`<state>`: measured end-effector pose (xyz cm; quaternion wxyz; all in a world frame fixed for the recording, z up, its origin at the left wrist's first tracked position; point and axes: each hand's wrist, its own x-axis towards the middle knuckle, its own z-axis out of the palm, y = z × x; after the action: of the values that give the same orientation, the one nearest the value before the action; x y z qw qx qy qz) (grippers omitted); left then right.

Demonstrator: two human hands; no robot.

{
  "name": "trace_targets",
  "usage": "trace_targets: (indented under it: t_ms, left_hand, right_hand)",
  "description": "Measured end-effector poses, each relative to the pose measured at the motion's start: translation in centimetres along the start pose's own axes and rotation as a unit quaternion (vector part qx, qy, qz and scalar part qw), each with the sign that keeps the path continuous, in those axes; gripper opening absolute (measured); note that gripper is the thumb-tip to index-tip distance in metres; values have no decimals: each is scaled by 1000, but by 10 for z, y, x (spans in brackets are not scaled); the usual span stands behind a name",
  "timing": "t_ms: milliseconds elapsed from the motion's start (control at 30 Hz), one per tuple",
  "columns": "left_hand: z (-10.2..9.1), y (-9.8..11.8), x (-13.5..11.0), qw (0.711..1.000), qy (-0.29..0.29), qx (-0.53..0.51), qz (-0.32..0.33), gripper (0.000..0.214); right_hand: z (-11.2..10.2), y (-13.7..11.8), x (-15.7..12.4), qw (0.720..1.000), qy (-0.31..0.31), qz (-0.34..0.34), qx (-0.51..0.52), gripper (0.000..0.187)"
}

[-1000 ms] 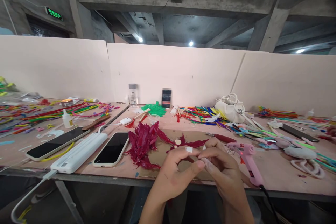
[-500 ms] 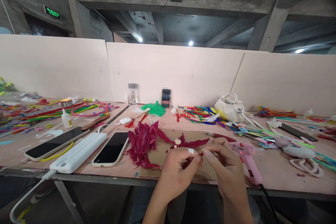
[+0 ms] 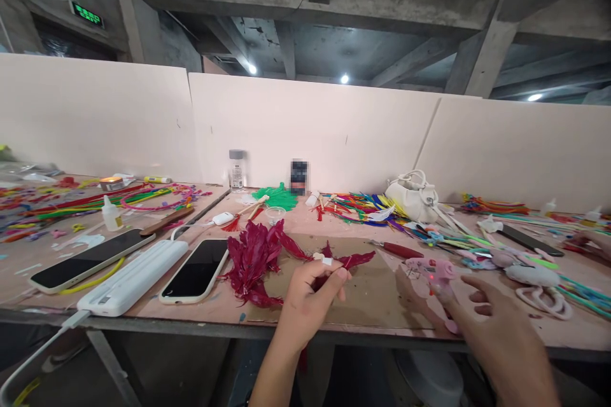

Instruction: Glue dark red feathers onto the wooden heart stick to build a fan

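My left hand (image 3: 315,292) is closed in a pinch over the cardboard (image 3: 377,292), with a dark red feather partly hidden in its fingers. My right hand (image 3: 496,324), fingers apart, reaches around the handle side of a pink hot glue gun (image 3: 436,270), whose small red light shows; it does not grip the gun. Just beyond my left hand, a red feather piece (image 3: 360,259) with a pale centre lies on the cardboard. A thick bunch of dark red feathers (image 3: 252,261) rests at the cardboard's left edge.
A red-handled craft knife (image 3: 396,249) lies beyond the cardboard. To the left are a phone (image 3: 193,272), a white power bank (image 3: 133,280) with a cable, and another phone (image 3: 90,261). Green feathers (image 3: 275,197), a white bag (image 3: 413,197) and colourful pipe cleaners stand farther back. Another person's hand (image 3: 592,247) shows far right.
My right hand has left my left hand and moved right to the glue gun, its fingers opening. My left hand stays pinched and has shifted slightly left. The view has turned a little.
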<state>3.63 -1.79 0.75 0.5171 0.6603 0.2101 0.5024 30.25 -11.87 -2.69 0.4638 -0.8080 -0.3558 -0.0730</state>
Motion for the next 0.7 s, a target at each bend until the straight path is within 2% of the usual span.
trace_targets:
  t_ms: [67,133,167,233,300,367,400,500,533,600,633,700]
  left_hand:
    - [-1,1,-1,1000,-4,2,2,31]
    - [-3,2,-3,1000,-1,3,14,30]
    - [-4,2,-5,1000,1,2,21,30]
    - [-5,4,-7,1000,6,-1,29,29]
    - [-5,6,-10,1000,12,-4,27,30]
    - [-4,10,-12,999,26,-8,22,29]
    - [-3,12,-13,999,37,-11,20,28]
    - [-2,18,-17,997,67,-24,14,26]
    - [-1,20,-18,997,74,-29,13,25]
    - [-1,23,-20,995,90,-35,12,25]
    - [-1,24,-21,994,97,-37,14,25]
    - [-2,26,-23,993,111,-39,21,25]
  right_hand:
    - [14,0,11,991,-100,44,-76,76]
    - [23,-4,15,973,-159,90,-143,69]
    - [25,-7,15,968,-163,100,-160,66]
    - [22,-11,11,977,-125,98,-143,60]
    - [16,-13,4,993,-65,76,-69,53]
    - [10,-16,-6,995,-49,34,83,49]
    - [8,-18,-12,982,-61,9,176,47]
    - [5,-25,-28,912,-118,-54,390,38]
    - [4,-29,-34,892,-133,-77,425,36]
    - [2,-38,-45,871,-154,-109,455,33]
    - [0,-43,-52,866,-162,-113,459,33]
    - [-5,-56,-65,872,-173,-73,452,38]
